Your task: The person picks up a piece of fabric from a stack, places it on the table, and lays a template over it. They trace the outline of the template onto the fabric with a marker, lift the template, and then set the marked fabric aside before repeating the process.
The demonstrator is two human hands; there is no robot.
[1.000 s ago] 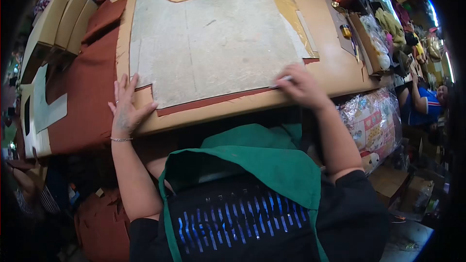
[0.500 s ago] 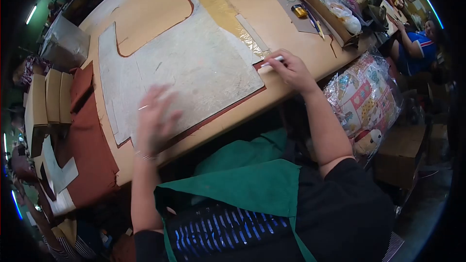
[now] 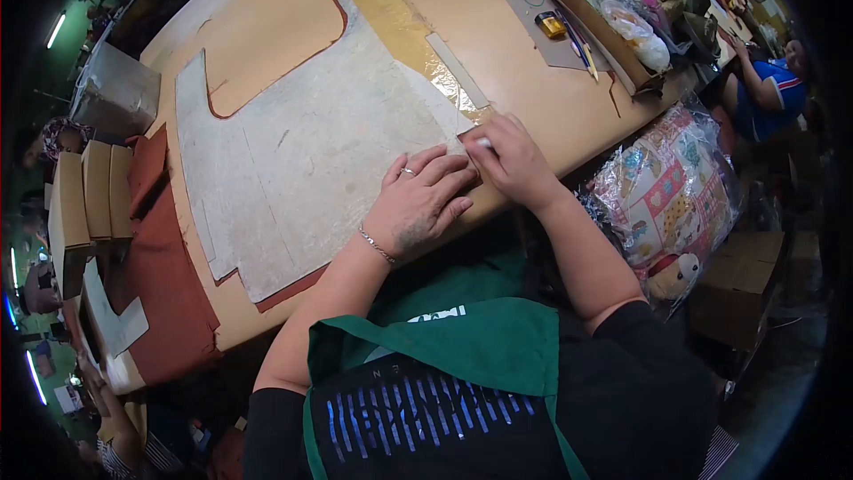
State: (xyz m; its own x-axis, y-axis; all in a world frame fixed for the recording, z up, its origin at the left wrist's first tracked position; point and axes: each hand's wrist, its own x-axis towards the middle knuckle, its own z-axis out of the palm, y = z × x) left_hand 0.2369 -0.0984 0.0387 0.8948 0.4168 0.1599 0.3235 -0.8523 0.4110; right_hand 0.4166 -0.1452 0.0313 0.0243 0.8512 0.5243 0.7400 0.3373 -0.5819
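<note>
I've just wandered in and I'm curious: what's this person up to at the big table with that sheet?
A person in a green apron leans over a tan wooden table. Their left hand lies flat, fingers spread, on a large grey-white pattern board that rests on rust-brown fabric. Their right hand pinches a small white marking stick at the board's near corner, right beside the left hand.

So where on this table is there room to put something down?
Bare wood lies on the table beyond the notch in the pattern, and between the gold strip and the tray. Crowded: the near edge, where the left hand presses the pattern and the right hand holds a white stick; fabric and boxes fill the left edge.
</note>
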